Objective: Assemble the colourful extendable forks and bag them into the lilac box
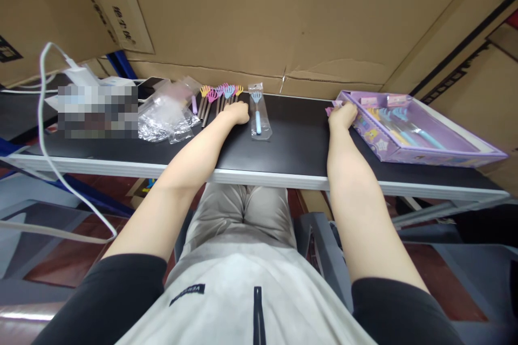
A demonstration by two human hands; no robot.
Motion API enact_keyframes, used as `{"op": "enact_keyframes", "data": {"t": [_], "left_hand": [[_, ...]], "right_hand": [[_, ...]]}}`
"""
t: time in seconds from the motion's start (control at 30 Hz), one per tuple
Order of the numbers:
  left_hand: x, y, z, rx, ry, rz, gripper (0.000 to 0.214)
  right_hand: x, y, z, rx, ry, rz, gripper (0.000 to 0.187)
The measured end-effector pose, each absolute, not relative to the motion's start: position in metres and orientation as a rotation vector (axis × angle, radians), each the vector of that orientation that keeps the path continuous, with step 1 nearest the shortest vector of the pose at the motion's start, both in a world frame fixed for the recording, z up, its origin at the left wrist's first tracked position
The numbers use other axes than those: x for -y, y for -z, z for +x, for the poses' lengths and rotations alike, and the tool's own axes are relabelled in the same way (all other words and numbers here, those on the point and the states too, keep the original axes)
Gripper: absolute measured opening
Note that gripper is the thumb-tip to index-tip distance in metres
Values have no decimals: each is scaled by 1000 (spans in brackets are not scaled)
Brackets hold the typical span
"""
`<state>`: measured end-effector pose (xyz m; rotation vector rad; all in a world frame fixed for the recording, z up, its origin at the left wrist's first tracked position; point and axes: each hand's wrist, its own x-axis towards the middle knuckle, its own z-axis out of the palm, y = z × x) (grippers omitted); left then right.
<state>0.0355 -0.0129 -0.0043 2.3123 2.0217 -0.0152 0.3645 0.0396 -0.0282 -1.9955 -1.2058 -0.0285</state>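
Note:
My left hand (238, 113) is closed and rests low on the black table, beside the handles of several back scratchers (211, 97) with yellow, pink, purple and blue claw heads. Whether its fingers hold anything is hidden. Just right of it lies a blue back scratcher (258, 118) in a clear bag (265, 128). My right hand (343, 115) is closed at the left wall of a purple display box (388, 151). A small pink printed piece (329, 111) sticks out on the left side of its fingers. Inside the box lie several bagged back scratchers (404, 128).
Crumpled clear plastic bags (168, 118) lie left of the back scratchers, near a loose purple handle (195, 104). A white cable (44, 97) loops over the table's left end. Cardboard (303, 21) stands along the back. The metal edge (267, 178) runs along the front.

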Motion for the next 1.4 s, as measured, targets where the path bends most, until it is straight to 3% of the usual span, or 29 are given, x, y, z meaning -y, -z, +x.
{"op": "enact_keyframes", "data": {"t": [0.57, 0.9, 1.13, 1.4], "left_hand": [[12, 4, 35, -2021, 8, 2303, 59], [11, 4, 35, -2030, -7, 2308, 56], [15, 2, 40, -2052, -252, 2330, 53], [21, 4, 50, -2032, -298, 2406, 63]], "right_hand": [[-47, 29, 352, 1635, -60, -1900, 38], [-55, 30, 351, 1645, -71, -1919, 51], [-48, 21, 340, 1640, -47, -1891, 44], [-33, 10, 331, 1658, -47, -1791, 61]]}}
